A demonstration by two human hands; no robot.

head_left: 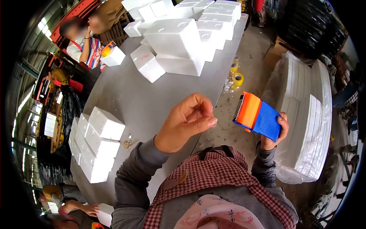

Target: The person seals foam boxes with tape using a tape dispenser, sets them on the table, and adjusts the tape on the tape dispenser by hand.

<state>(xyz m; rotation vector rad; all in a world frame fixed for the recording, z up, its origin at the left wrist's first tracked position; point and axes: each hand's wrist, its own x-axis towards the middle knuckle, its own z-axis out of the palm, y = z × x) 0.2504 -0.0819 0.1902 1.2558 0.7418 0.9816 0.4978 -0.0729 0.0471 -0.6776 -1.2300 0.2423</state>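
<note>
In my right hand (281, 129) is a tape dispenser (257, 114) with a blue body, an orange front part and a toothed cutting edge. My fingers wrap round its blue end, beside the table's edge. My left hand (187, 124) is raised over the grey table (141, 103), left of the dispenser and apart from it. Its fingers curl in and the thumb comes close to the index finger; whether anything thin is between them I cannot make out. White foam boxes (173, 36) are stacked on the table's far side, one of them (148, 63) bearing red marks.
More foam boxes (97, 143) stand at the table's left. Rolls of yellow tape (237, 79) lie on the floor at right. Wrapped white foam slabs (305, 114) stand beyond them. Across the table a person (82, 47) has a box and a dispenser; another person's hand (91, 210) shows bottom left.
</note>
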